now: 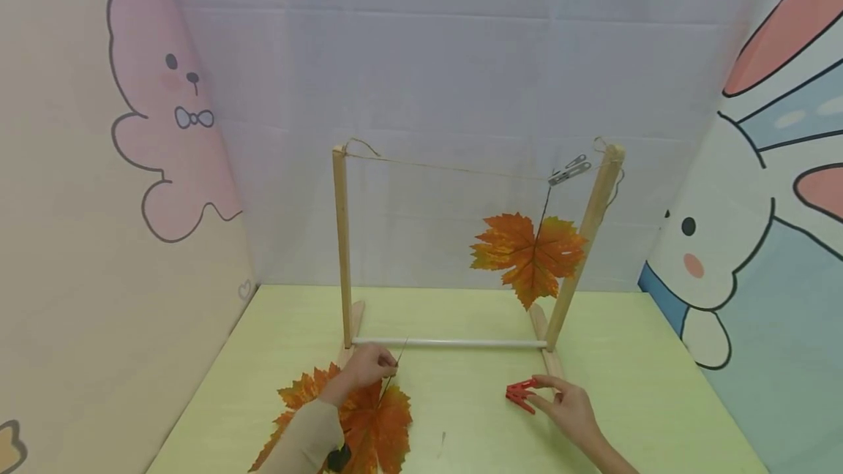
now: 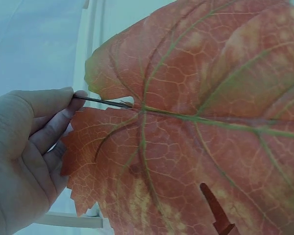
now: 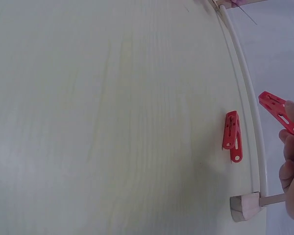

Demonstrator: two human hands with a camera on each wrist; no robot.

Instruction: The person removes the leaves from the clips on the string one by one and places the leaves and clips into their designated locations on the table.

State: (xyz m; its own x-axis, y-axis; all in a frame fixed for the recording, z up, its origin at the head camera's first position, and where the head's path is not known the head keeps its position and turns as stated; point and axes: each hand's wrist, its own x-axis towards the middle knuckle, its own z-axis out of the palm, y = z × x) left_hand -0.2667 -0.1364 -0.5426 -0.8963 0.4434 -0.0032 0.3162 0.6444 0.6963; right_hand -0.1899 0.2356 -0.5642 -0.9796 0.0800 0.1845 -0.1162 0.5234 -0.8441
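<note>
My left hand pinches the dark stem of an orange artificial maple leaf between thumb and fingertips. The leaf hangs below that hand, its veined face filling much of the left wrist view. Partly hidden behind my left forearm is more orange leaf on the table. My right hand grips a red clothespin by thumb and fingers, above the table. Another red clothespin lies on the table near the frame's white bar.
A wooden frame has two posts joined by a white bar and a string. A grey clothespin holds another maple leaf on the string near the right post. Cartoon-printed cloth borders the yellow table.
</note>
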